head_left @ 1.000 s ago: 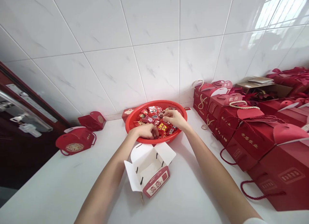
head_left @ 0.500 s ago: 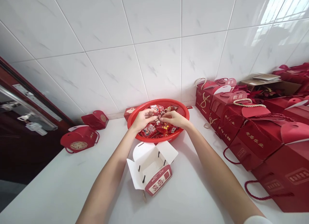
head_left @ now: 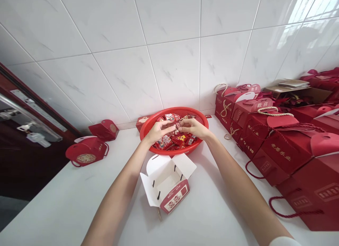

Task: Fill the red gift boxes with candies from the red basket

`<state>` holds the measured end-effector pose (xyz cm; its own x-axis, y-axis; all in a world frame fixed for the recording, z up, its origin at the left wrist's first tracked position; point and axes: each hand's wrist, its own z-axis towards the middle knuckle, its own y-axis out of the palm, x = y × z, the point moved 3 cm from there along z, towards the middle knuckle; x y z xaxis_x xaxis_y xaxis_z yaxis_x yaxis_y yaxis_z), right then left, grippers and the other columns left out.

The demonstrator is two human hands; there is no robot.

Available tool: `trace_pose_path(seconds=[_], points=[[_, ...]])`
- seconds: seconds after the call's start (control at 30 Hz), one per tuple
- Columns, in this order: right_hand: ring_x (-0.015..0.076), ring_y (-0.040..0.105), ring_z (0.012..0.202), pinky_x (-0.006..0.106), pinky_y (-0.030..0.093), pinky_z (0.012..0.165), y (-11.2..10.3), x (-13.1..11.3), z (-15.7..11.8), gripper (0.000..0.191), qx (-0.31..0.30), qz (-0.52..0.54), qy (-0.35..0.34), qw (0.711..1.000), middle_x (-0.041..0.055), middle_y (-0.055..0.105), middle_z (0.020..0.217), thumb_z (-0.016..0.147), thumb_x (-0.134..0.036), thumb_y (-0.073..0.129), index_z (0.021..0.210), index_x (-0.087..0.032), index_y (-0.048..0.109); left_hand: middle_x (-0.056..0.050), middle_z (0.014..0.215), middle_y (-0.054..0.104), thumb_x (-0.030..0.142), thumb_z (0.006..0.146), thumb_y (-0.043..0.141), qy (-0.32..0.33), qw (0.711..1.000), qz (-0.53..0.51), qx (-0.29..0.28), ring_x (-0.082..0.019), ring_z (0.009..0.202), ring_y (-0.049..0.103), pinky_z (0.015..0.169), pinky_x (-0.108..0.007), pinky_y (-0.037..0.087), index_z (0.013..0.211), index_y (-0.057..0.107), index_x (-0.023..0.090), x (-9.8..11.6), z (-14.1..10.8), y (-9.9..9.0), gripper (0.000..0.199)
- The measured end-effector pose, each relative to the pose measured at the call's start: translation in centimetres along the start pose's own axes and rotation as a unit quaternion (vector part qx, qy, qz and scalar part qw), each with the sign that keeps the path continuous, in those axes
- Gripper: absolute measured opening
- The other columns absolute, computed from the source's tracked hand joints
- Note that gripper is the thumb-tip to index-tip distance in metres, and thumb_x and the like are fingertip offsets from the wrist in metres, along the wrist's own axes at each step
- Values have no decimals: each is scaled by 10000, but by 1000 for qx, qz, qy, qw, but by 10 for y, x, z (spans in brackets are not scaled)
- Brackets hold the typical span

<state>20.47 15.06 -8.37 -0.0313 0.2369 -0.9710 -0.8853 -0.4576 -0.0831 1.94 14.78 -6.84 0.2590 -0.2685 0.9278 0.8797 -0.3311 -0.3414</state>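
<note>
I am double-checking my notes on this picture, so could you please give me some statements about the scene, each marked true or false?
1. The left hand and the right hand are both at the red basket. True.
2. The box in front of the basket is closed. False: the box stands open, its white flaps spread.
3. Wrapped sweets lie in the basket. True.
4. The large group of red boxes stands left of the basket. False: the large group of red boxes is on the right.
5. The wall behind the basket is tiled. True.
</note>
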Motion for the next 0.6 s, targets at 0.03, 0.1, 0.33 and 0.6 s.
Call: trace_pose_path(seconds=[0.03, 0.1, 0.33, 0.6], points=[[142, 602, 747, 277, 491, 717, -1, 0, 0, 334, 20, 10, 3, 1000, 0, 637, 746, 645, -416, 811, 752, -157, 629, -85, 1000, 736, 573, 708, 778, -1, 1000, 15, -8, -254, 929, 686, 830, -415, 584, 1039, 716, 134, -1, 1, 0, 554], [137, 599, 720, 275, 505, 688, -4, 0, 0, 346, 72, 30, 6, 997, -4, 628, 752, 644, -436, 801, 756, -167, 613, -88, 1012, 750, 561, 722, 760, -7, 998, 61, -23, -266, 959, 686, 852, -410, 572, 1023, 726, 145, -4, 2, 0, 516], [136, 603, 555, 277, 492, 573, -6, -5, -3, 419, 160, 69, 5, 985, -14, 611, 671, 598, -495, 798, 738, -197, 540, -40, 974, 794, 295, 720, 701, -47, 935, 263, -234, -265, 924, 718, 851, -340, 523, 922, 795, 223, -11, 3, 19, 234], [84, 447, 393, 258, 312, 407, -11, -4, -3, 418, 228, 68, -4, 971, -28, 570, 623, 609, -523, 770, 749, -199, 546, -120, 1308, 690, 412, 688, 710, -54, 874, 398, -273, -332, 1081, 672, 848, -346, 502, 1277, 681, 222, -18, 6, 27, 619]])
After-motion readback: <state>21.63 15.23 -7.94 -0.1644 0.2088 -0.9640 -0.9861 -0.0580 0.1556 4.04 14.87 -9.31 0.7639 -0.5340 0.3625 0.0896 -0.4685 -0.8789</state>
